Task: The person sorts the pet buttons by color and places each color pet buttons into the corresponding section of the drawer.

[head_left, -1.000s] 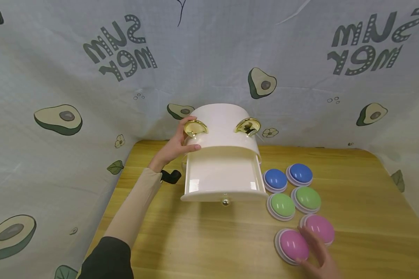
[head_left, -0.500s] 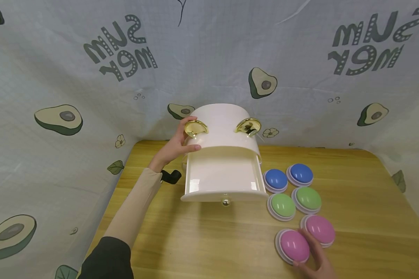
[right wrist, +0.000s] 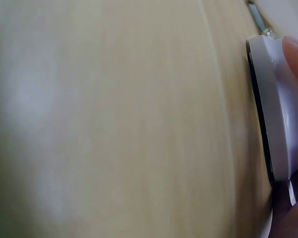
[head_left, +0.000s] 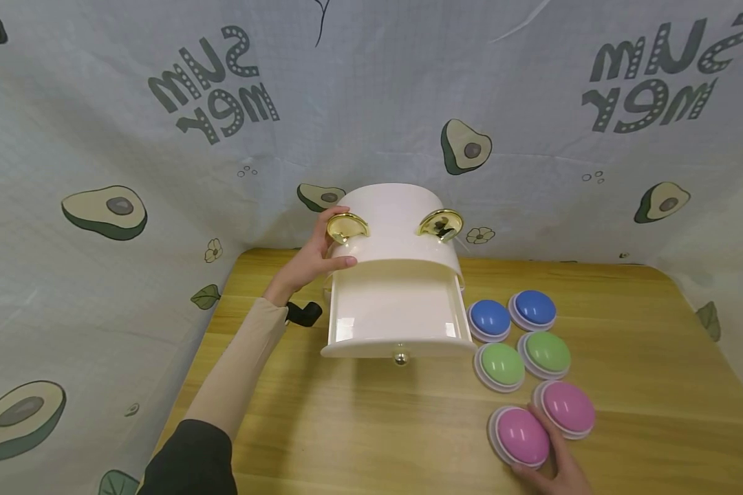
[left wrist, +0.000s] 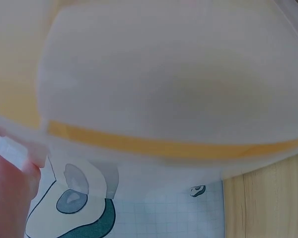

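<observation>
In the head view my left hand (head_left: 309,265) grips the left side of a glossy white drawer box (head_left: 391,213), thumb in front and fingers behind. Two gold ear-shaped pieces stick up from its rounded top. Its drawer (head_left: 396,309) is pulled out, bare inside, with a round gold knob (head_left: 400,359) at the front. At the lower right, my right hand (head_left: 560,467) pinches a pink dome button (head_left: 523,434) by its pale round base, thumb at the near edge, fingers at the far right. The right wrist view shows that base (right wrist: 273,104) from the side, fingertips against it.
A second pink button (head_left: 569,409) lies just behind the right fingers. Two green buttons (head_left: 501,364) and two blue buttons (head_left: 489,318) are lined up beyond, right of the drawer. An avocado-print cloth (head_left: 371,103) hangs behind the wooden table (head_left: 644,344).
The right fingers have settled around the nearer pink button, its thumb moving left along the near edge. The left hand, box and drawer have stayed in place.
</observation>
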`<state>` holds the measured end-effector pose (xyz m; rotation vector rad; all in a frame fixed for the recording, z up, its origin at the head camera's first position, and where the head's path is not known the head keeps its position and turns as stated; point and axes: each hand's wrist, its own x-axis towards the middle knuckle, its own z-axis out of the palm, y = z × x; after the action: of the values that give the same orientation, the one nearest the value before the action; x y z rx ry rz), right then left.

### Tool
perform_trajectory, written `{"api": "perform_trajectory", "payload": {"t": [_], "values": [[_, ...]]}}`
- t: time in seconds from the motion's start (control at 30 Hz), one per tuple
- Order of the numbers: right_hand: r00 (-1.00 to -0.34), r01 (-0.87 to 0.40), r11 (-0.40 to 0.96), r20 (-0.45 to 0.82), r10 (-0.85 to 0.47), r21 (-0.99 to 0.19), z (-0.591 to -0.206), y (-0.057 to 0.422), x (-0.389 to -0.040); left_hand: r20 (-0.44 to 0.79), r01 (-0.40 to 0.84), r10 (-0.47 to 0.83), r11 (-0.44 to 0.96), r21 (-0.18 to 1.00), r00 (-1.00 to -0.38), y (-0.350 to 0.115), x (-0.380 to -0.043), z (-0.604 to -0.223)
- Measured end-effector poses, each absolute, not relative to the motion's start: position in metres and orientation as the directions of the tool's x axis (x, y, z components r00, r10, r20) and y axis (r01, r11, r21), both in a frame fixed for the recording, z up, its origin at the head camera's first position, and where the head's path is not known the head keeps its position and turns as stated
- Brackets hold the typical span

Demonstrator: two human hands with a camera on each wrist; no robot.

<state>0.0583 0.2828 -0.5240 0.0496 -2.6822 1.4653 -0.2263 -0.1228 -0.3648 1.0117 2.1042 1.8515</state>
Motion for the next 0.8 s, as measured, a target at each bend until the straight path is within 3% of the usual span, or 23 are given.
{"api": "perform_trajectory", "payload": {"t": [0.27, 0.53, 0.8], "values": [[-0.996, 0.011, 0.554, 0.04, 0.08, -0.832, -0.5225, 0.2805, 0.058, 0.294, 0.364, 0.577, 0.006, 0.931, -0.762, -0.1233, -0.2274, -0.3662], [-0.992, -0.005, 0.57, 0.074, 0.098, -0.821, -0.5206, 0.2788, 0.0566, 0.305, 0.364, 0.575, -0.014, 0.931, -0.759, -0.1232, -0.2274, -0.3668], [-0.989, 0.133, 0.594, -0.07, 0.128, -0.794, -0.5171, 0.2825, 0.0532, 0.3, 0.363, 0.576, -0.006, 0.932, -0.76, -0.1224, -0.2272, -0.3649]]}}
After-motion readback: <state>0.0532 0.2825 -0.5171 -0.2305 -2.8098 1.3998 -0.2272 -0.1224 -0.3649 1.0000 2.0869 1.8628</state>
